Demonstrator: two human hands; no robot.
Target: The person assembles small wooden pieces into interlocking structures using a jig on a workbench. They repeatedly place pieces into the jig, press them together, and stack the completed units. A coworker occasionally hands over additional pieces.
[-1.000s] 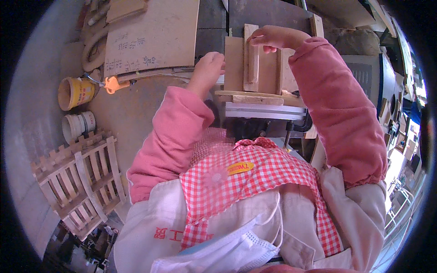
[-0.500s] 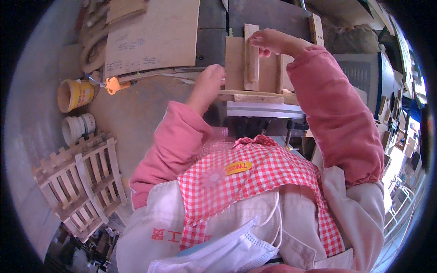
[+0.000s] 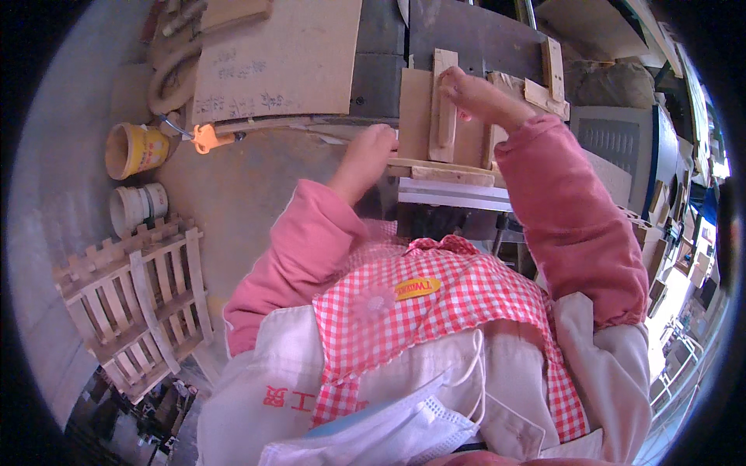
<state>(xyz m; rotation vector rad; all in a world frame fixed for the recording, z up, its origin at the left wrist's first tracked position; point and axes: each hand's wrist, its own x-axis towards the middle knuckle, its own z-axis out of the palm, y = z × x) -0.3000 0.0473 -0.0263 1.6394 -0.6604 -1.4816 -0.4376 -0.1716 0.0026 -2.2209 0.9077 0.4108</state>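
My right hand (image 3: 475, 97) is closed around the upper part of a wooden strip (image 3: 444, 136). That strip stands lengthwise on a thin, light-brown board (image 3: 414, 109). My left hand (image 3: 364, 161) is at the board's left side, fingers curled, its fingertips by the near left corner. Whether it pinches something small there is hidden. Across the board's near end runs a wooden crosspiece (image 3: 452, 177), with a pale metal rail (image 3: 454, 195) just below it. Another wooden strip (image 3: 495, 144) lies right of the gripped one, partly behind my right forearm.
A dark tabletop (image 3: 474, 35) extends beyond the board. Wood blocks (image 3: 553, 74) lie at its right. A large panel with handwriting (image 3: 276, 62) sits far left, an orange tool (image 3: 208, 139) hanging near its corner. Buckets (image 3: 138, 210) and a slatted pallet (image 3: 144, 303) stand lower left.
The whole view has shifted slightly, so the bench appears a little lower and farther right. Both hands keep about the same places at the board. More wood blocks show beyond my right forearm.
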